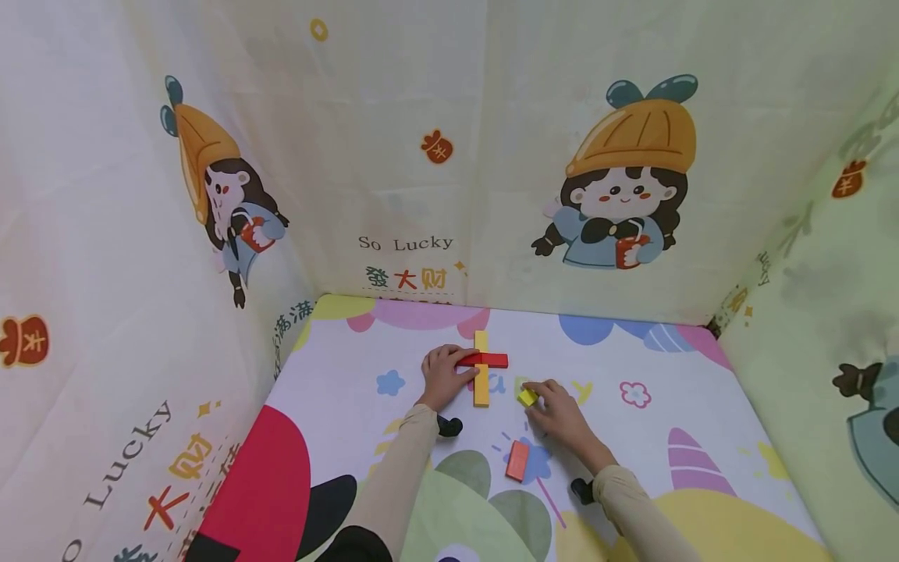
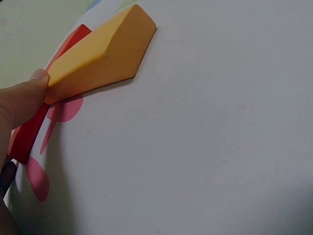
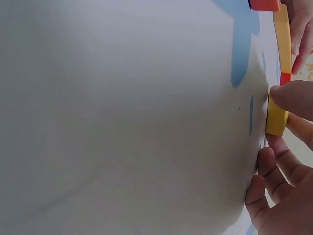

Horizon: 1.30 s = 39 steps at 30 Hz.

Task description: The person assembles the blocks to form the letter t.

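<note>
On the white printed sheet, red blocks and orange-yellow blocks lie together as a cross. My left hand (image 1: 444, 376) is at its left arm, thumb and fingers around the left red block (image 1: 467, 360); the thumb also lies close by the lower orange-yellow block (image 1: 481, 389), and in the left wrist view the thumb tip covers part of where the red block (image 2: 30, 132) meets the orange-yellow block (image 2: 98, 58). To the right of the cross, my right hand (image 1: 559, 414) pinches a yellow block (image 3: 277, 116) between thumb and fingers, low at the sheet.
A lone orange-red block (image 1: 517, 460) lies nearer me, between the two forearms. The upper orange-yellow block (image 1: 481, 340) and the right red block (image 1: 495, 360) form the cross's other arms. Printed cloth walls (image 1: 393, 195) stand behind and at both sides.
</note>
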Tool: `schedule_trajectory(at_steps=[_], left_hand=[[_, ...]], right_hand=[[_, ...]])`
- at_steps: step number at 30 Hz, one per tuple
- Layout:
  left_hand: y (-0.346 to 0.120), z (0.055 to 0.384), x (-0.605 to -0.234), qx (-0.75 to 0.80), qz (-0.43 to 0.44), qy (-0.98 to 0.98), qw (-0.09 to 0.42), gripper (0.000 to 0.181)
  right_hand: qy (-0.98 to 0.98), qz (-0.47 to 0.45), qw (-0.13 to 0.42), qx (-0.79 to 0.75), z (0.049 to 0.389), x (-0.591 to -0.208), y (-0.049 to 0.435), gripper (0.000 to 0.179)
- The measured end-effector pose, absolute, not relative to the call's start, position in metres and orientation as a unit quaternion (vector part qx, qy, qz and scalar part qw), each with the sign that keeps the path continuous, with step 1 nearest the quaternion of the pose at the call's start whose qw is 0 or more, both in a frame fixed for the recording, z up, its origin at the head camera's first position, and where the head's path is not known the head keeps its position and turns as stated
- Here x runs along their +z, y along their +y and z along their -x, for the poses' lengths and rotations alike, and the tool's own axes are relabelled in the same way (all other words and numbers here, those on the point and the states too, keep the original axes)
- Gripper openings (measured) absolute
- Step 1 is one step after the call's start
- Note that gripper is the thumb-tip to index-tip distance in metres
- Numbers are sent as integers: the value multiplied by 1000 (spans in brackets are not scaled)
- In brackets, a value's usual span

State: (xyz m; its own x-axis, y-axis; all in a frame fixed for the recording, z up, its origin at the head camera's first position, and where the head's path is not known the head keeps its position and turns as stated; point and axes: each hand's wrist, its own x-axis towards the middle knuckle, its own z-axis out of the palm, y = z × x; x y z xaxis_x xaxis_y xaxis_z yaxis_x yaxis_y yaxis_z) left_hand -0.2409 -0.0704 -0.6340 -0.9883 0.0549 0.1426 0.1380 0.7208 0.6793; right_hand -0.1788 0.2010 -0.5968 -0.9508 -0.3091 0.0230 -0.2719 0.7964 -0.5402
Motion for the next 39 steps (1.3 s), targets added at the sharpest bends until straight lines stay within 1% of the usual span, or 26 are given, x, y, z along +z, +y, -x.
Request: schedule_trajectory(at_steps=[8, 19, 26, 34, 39], left_hand=[[-71, 240, -632, -371, 48, -926, 45, 47], [-70, 238, -630, -365, 44, -929, 44, 47], [-68, 237, -626, -363, 42, -930, 46, 47], [-68, 237, -625, -354, 42, -933, 43, 47], [-69, 238, -627, -351, 43, -934, 46, 47]], right_hand=[[948, 115, 41, -295, 173, -593, 191, 52], [939, 114, 7, -324, 161, -590, 179, 51], [935, 80, 24, -346, 151, -586, 166, 50], [932, 59, 15, -356, 144, -586, 157, 49], [926, 22, 42, -375, 140, -586, 148, 49]])
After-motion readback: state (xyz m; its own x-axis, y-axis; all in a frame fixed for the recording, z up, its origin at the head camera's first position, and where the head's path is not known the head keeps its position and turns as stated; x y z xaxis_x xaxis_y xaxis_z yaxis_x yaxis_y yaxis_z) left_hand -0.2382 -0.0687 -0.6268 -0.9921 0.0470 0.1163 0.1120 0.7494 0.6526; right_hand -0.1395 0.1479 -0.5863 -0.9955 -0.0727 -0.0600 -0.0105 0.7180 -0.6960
